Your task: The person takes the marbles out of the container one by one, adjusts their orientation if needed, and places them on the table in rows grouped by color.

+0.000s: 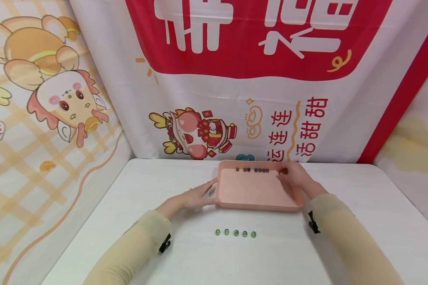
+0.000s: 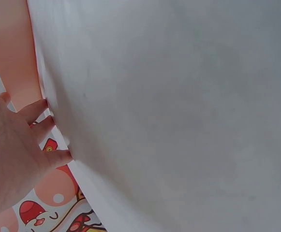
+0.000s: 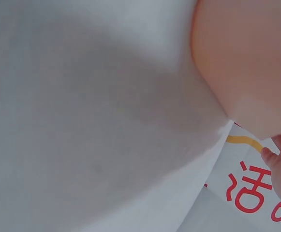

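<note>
A shallow pink tray [image 1: 256, 206] sits on the white table near its back edge. Along the tray's far wall runs a row of several small brown and blue beads [image 1: 259, 170], with gaps toward the left. My left hand [image 1: 196, 196] steadies the tray's left side, fingers spread with their tips at the wall. At the far right corner my right hand [image 1: 297, 174] reaches over the wall, its fingertips bent together at the row's right end. A small dark reddish-brown bead [image 1: 284, 171] shows between them. In the right wrist view the tray wall [image 3: 246, 63] hides most of these fingers.
In front of the tray, several green glass beads [image 1: 236, 233] lie in a spaced row on the table [image 1: 185, 261]. A printed cloth [image 1: 214, 91] hangs right behind the table, and patterned cloths flank it on both sides.
</note>
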Action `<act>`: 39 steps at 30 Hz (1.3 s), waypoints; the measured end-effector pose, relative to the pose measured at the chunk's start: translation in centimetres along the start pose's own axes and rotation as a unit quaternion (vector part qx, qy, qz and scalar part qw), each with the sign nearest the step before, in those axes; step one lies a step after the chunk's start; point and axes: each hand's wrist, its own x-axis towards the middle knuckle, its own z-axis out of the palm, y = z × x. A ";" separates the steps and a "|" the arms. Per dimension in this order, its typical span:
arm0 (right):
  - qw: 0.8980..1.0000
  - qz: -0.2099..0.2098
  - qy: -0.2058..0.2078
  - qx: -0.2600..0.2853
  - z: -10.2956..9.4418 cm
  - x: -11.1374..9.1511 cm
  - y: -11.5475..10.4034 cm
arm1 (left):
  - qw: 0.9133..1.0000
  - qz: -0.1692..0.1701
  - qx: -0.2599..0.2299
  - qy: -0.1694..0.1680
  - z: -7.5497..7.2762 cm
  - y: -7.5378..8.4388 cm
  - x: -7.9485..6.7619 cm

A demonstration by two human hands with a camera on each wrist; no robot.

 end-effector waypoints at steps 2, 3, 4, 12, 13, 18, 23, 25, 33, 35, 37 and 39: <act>1.000 -0.001 0.004 -0.004 -0.3 -0.1 -0.2 | 1.000 0.000 -0.002 0.001 0.0 -0.1 0.0; 1.000 -0.003 0.005 -0.004 -0.5 -0.1 -0.2 | 1.000 0.000 -0.002 0.002 0.0 -0.1 0.0; 1.000 -0.006 0.007 -0.005 -0.6 -0.1 -0.2 | 1.000 0.001 -0.001 0.002 0.0 -0.1 0.1; 0.999 -0.039 0.033 -0.018 -1.4 -0.3 -0.4 | 1.000 -0.002 -0.003 -0.001 -0.1 -0.1 0.0; 0.998 -0.044 0.037 -0.018 -1.5 -0.4 -0.5 | 1.000 -0.002 -0.003 -0.002 -0.1 -0.1 0.0; 0.997 -0.057 0.045 -0.012 -2.1 -0.7 -1.5 | 1.000 0.001 -0.005 0.000 0.1 -0.4 0.1; 0.998 -0.044 0.032 0.006 -2.7 -0.9 -2.5 | 1.000 0.003 -0.007 -0.001 0.1 -0.4 0.0; 0.999 -0.042 0.032 0.009 -2.9 -1.1 -2.8 | 1.000 0.004 -0.006 -0.001 0.1 -0.3 0.0; 0.996 -0.067 0.045 0.024 -3.3 -1.9 -4.1 | 1.000 0.004 -0.006 0.000 0.1 -0.2 0.0; 0.996 -0.074 0.047 0.028 -3.3 -2.2 -4.4 | 1.000 0.003 -0.006 0.000 0.1 -0.3 0.1; 0.995 -0.080 0.049 0.030 -3.3 -2.4 -4.8 | 1.000 0.003 -0.005 0.000 0.1 -0.3 0.1; 0.994 -0.091 0.048 0.028 -3.2 -2.6 -5.2 | 1.000 0.003 -0.003 0.001 0.2 -0.4 0.1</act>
